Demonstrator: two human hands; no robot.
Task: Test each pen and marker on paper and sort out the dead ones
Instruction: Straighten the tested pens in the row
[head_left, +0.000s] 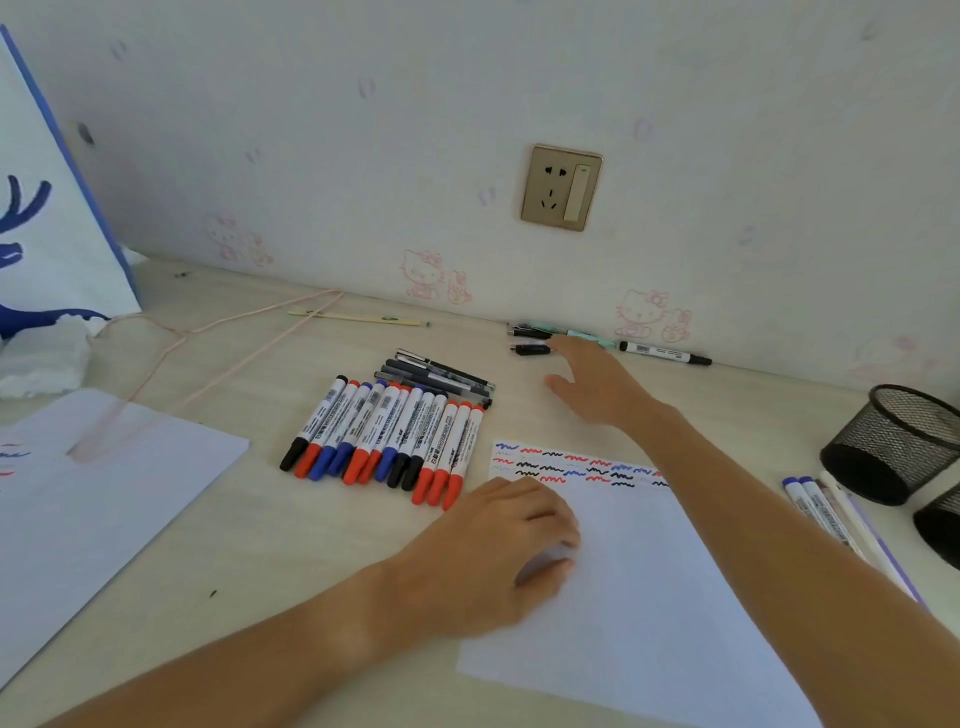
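Nearest, the left hand (498, 540) lies on the left edge of the test paper (639, 597), its grip loosely curled with fingertips pressing the sheet flat and holding no pen. The paper's far end carries rows of red, blue and black squiggles (571, 467). Just left of that, apart from the left hand, a row of markers (384, 436) lies side by side on the pale wood table (249, 545): about thirteen, with black, red and blue caps pointing toward the person. Touching the row's far end is a small pile of dark pens (441, 376), perhaps five, though the count is hard to make out. Farther on, the right hand (597, 384) stretches out flat over the table, its grip spread and relaxed, fingertips just short of a few pens by the wall (535, 340), two or three dark ones and a greenish one partly hidden behind the fingers. One black-capped marker (665, 353) lies just right of them. At the right edge two blue-capped markers (810, 504) lie next to two black mesh cups (893, 441). A second sheet of paper (104, 493) lies at the left. Behind, the wall (363, 156) has cartoon-cat wallpaper and one gold socket (561, 187)
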